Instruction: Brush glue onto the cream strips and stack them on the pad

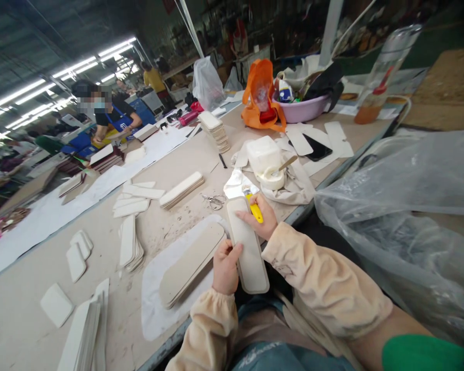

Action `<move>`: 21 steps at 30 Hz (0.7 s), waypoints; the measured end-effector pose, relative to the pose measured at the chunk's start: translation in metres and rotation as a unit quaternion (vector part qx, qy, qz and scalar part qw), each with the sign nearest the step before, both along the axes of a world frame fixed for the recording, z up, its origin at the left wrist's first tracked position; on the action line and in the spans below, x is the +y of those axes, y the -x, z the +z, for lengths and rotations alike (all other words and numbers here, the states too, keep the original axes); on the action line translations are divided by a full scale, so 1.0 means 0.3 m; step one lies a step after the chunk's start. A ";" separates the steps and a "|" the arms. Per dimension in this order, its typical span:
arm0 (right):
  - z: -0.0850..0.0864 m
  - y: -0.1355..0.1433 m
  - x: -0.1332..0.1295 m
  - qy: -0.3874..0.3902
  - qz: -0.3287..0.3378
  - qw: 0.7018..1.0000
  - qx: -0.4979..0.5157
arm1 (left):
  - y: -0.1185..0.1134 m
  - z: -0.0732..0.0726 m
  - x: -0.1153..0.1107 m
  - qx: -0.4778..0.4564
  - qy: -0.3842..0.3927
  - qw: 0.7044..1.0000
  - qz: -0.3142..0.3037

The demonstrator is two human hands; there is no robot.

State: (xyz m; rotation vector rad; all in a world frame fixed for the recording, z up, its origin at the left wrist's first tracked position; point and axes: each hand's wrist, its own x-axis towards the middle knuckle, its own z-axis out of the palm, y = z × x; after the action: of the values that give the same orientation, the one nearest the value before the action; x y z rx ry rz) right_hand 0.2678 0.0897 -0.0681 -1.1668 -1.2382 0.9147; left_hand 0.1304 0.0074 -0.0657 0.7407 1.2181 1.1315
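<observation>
A long white panel (248, 257) with rounded corners is held over the table's front edge. My left hand (226, 265) pinches its left long side, thumb on top. On its upper right side lies my right hand (261, 216), thumb on the panel, with a yellow-handled brush (255, 210) held in the same fingers. Just left of my hands, beige rounded panels (193, 263) rest on a white sheet (152, 309). Beyond the panel are a crumpled white wrapper (237, 183), a white tub (263, 154) and small metal scissors (215, 201).
Stacks of white pieces (128, 247) stand on the table (108, 319) to the left. An orange bag (261, 98), a purple basin (303, 109), a phone (315, 148) and a bottle (375, 98) are farther back. Clear plastic (410, 190) covers the right. A person works across the table.
</observation>
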 end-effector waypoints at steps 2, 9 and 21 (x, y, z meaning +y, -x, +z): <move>0.001 0.001 0.001 0.006 0.004 1.000 0.009 | 0.001 -0.003 -0.006 -0.001 0.006 1.000 0.004; -0.022 -0.005 0.024 -0.009 0.023 0.997 0.077 | 0.005 0.004 -0.035 -0.008 0.044 0.999 -0.002; -0.030 0.000 0.017 -0.024 -0.012 1.000 -0.013 | 0.008 0.001 -0.061 -0.011 0.046 0.999 -0.002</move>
State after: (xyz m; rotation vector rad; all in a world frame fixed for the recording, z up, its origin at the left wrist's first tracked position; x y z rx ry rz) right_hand 0.2676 0.0947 -0.0770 -1.1573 -1.2584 0.8507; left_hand 0.1280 -0.0111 -0.0653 0.6589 1.2413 1.0703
